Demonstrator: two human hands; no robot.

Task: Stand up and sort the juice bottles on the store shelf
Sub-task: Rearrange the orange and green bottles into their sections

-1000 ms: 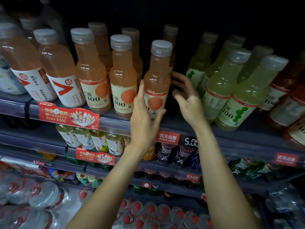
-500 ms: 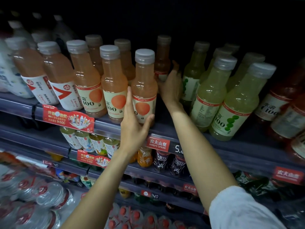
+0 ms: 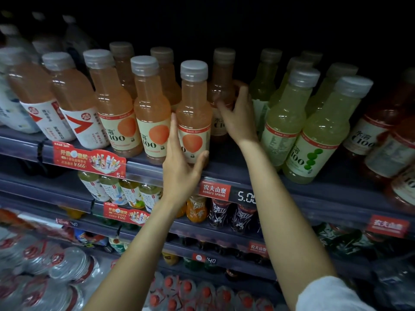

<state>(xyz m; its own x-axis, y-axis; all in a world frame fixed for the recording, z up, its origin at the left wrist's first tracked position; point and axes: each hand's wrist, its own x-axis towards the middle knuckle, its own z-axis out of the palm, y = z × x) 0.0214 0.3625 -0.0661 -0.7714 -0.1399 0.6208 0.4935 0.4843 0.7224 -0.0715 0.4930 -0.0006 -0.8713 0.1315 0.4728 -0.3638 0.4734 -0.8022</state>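
Orange juice bottles with grey caps stand in rows on the top shelf [image 3: 226, 171]. My left hand [image 3: 179, 169] cups the base of the front orange bottle [image 3: 194, 113], thumb at its right side, fingers up its left side. My right hand [image 3: 239, 115] reaches behind it and wraps around a second orange bottle [image 3: 221, 86] in the back row. To the right stand green juice bottles [image 3: 321, 133], then red juice bottles [image 3: 379, 129] at the far right.
White-labelled orange bottles [image 3: 71, 102] fill the shelf's left end. Price tags [image 3: 214, 190] and a red promo card [image 3: 89, 159] hang on the shelf's front rail. Lower shelves hold tea and dark drink bottles [image 3: 221, 213]; water packs [image 3: 56, 265] lie at the bottom.
My right hand has gone from beside the front bottle back into the row and closed around the rear orange bottle. My left hand stays at the front bottle's base.
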